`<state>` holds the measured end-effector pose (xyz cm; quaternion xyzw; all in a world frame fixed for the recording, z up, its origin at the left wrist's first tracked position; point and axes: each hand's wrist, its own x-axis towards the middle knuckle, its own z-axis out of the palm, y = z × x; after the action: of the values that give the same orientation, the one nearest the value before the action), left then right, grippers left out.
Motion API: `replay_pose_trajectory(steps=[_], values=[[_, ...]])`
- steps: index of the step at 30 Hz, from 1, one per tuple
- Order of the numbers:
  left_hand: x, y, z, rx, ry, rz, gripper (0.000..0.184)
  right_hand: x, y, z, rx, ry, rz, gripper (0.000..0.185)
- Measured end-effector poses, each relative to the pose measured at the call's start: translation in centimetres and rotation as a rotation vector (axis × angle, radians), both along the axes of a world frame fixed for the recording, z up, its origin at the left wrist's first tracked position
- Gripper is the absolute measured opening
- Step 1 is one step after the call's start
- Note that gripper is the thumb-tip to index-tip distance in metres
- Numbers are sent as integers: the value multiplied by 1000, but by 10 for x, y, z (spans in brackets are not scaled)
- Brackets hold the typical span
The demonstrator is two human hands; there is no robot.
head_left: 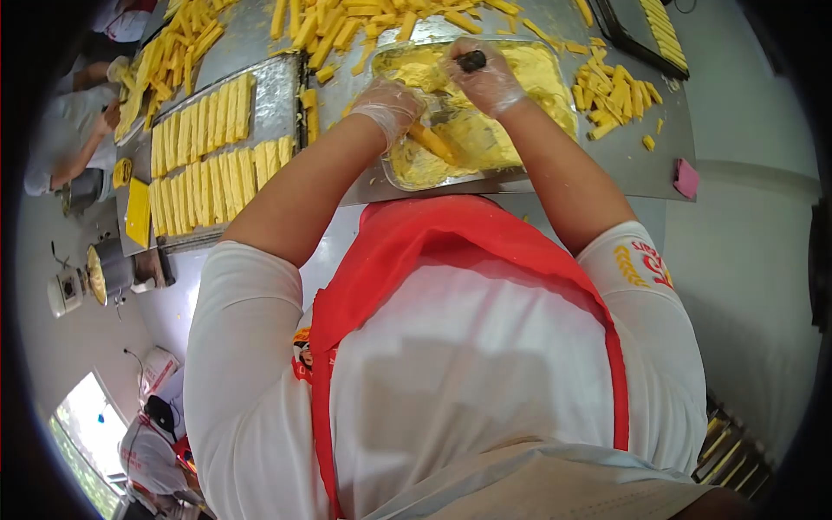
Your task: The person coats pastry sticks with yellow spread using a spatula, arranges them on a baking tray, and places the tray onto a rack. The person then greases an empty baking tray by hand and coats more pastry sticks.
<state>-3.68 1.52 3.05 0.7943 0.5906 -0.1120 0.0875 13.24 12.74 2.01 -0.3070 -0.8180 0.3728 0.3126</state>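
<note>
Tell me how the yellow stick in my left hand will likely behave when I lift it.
The yellow stick should stay fairly stiff, since it juts straight from your left hand without visible sag. It may be slippery, as its far end meets smeared yellow cream. It could snap or crumble: short pieces lie among the pile to the right.

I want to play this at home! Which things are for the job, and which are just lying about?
For the job:
- yellow stick in the left hand
- dark-handled tool in the right hand
- yellow creamy stuff
- loose sticks
- rows of sticks, probably

Just lying about, it seems:
- pink block
- flat yellow thing
</note>
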Motion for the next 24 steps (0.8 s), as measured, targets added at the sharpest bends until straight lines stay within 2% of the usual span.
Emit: replay_pose_trajectory(steps=[2, 5, 6, 7, 8, 9, 11, 12, 13, 14, 16, 17, 18, 20, 22, 24], values=[[7, 5, 6, -26, 51, -46, 26, 16, 9, -10, -11, -82, -41, 13], [5, 10, 6, -68, 139, -57, 22, 77, 25, -5, 133, -216, -185, 10], [6, 8, 16, -62, 108, 23, 21, 95, 24, 4, 204, -255, -190, 9], [5, 7, 22, -57, 79, 104, 20, 107, 22, 16, 206, -255, -186, 9], [1, 10, 17, -60, 80, 106, 20, 117, 20, 32, 201, -126, -146, 9], [-4, 14, 7, -167, -349, 477, 21, 124, 20, 42, 191, 3, -108, 9], [3, 13, 6, -271, -770, 842, 24, 129, 32, 46, 279, -55, -125, 9], [13, 9, 15, -73, -559, 603, 25, 131, 44, 44, 375, -114, -143, 9], [20, 7, 21, 118, -345, 357, 26, 129, 55, 31, 324, -207, -123, 8], [21, 8, 18, 116, -332, 348, 26, 134, 59, 19, 320, -196, -133, 8], [24, 10, 1, 370, -450, 217, 26, 118, 47, 22, 37, -319, -178, 11], [25, 10, -6, 364, -442, 210, 26, 112, 36, 27, 199, -247, -182, 17], [27, 9, -11, 358, -492, 275, 28, 105, 22, 34, 190, -241, -189, 17], [34, 5, -19, 346, -535, 336, 30, 94, -1, 46, -117, 126, 40, 18], [45, 1, -20, 420, -581, 508, 35, 89, -3, 29, -170, 154, 74, 18], [52, -1, -20, 441, -602, 523, 36, 92, 4, 12, -221, 184, 109, 17]])
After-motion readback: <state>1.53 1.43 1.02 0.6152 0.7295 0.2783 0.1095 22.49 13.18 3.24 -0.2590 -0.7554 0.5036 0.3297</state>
